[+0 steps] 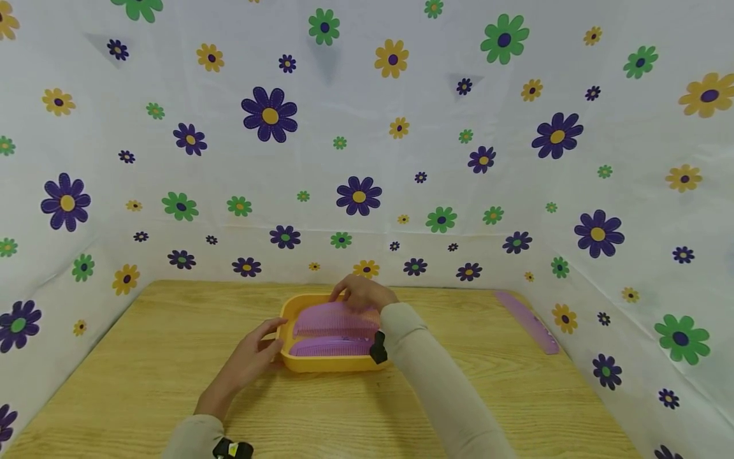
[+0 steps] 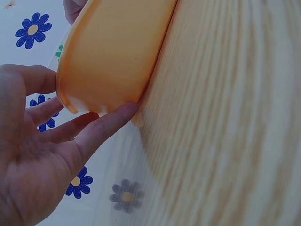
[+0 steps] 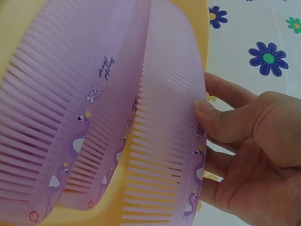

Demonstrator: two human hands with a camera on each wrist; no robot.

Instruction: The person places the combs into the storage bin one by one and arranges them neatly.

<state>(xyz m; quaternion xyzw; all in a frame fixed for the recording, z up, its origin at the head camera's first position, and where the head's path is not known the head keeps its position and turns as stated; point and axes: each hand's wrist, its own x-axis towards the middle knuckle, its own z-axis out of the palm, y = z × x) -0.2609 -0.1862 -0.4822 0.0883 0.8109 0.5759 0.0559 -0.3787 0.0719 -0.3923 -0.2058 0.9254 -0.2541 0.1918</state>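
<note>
A yellow plastic tray [image 1: 332, 364] with rounded corners stands on the table and contains purple combs. My left hand [image 1: 255, 350] is at its left end; in the left wrist view the fingers touch the tray's outer wall and rim, with the thumb straight along the side. My right hand [image 1: 364, 294] reaches over the far rim. In the right wrist view it pinches the spine of a translucent purple comb [image 3: 174, 94] between thumb and fingers. Next to that comb lie two more purple combs [image 3: 47, 94], printed with flamingos, teeth and spines overlapping.
Another purple comb [image 1: 527, 322] lies on the wooden table [image 1: 189, 331] near its right edge. White cloth [image 1: 367, 159] with printed flowers hangs behind and on both sides. Both wrists carry small black devices [image 1: 232, 448].
</note>
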